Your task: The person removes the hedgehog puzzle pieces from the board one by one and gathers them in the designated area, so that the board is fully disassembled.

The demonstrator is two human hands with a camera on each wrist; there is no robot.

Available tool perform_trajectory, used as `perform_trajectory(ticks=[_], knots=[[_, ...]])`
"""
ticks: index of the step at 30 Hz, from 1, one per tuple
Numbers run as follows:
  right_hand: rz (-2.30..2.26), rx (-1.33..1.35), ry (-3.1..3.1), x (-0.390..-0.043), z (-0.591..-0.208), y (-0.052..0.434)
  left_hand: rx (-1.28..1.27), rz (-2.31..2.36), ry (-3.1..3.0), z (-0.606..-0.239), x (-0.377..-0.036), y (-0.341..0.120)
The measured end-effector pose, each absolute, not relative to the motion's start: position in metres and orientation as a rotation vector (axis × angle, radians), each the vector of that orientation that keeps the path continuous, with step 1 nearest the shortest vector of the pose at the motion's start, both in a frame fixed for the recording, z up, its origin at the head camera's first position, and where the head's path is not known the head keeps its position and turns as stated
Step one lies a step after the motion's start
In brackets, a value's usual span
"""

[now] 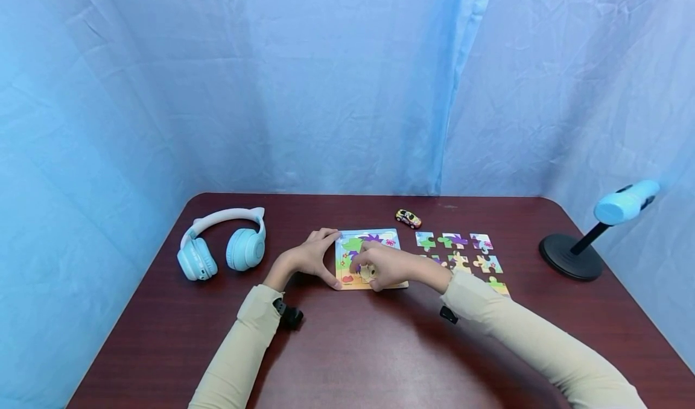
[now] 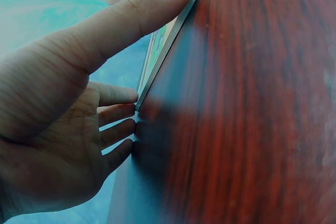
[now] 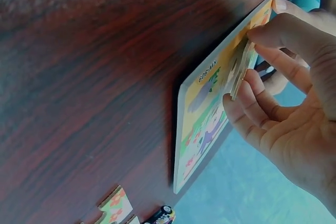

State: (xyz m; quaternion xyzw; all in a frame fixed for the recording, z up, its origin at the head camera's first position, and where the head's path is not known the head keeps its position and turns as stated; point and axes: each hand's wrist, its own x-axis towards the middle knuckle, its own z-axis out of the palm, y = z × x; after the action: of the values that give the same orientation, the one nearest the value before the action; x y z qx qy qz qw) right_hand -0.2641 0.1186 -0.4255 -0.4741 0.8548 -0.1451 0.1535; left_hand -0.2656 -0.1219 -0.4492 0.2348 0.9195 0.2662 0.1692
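A colourful puzzle board (image 1: 380, 240) lies flat in the middle of the dark red table (image 1: 353, 348). My left hand (image 1: 321, 258) clasps its left side, thumb on the near corner and fingers on the far corner. In the left wrist view the thumb (image 2: 131, 14) presses along the board's edge (image 2: 168, 40). My right hand (image 1: 376, 269) hovers over the board's lower middle and pinches a puzzle piece (image 3: 242, 72) between thumb and fingers. The piece stands tilted with its edge against the board (image 3: 205, 124).
Several loose puzzle pieces (image 1: 458, 251) lie in rows right of the board. A small toy car (image 1: 408, 218) sits behind them. Light blue headphones (image 1: 222, 246) rest at the left. A blue lamp (image 1: 624, 202) on a black round base (image 1: 570, 257) stands at the right edge.
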Motion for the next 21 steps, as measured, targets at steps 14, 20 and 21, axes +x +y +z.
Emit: perform_trajectory(ticks=[14, 20, 21], knots=[[-0.485, -1.356, 2.453, -0.263, -0.423, 0.130, 0.639, 0.768, 2.612, -0.449, -0.265, -0.121], [-0.515, -1.360, 2.490, -0.262, -0.415, 0.154, 0.647, 0.763, 2.621, -0.449, -0.264, -0.122], [-0.520, -1.354, 2.498, -0.262, -0.413, 0.160, 0.647, 0.763, 2.621, -0.448, -0.264, -0.122]])
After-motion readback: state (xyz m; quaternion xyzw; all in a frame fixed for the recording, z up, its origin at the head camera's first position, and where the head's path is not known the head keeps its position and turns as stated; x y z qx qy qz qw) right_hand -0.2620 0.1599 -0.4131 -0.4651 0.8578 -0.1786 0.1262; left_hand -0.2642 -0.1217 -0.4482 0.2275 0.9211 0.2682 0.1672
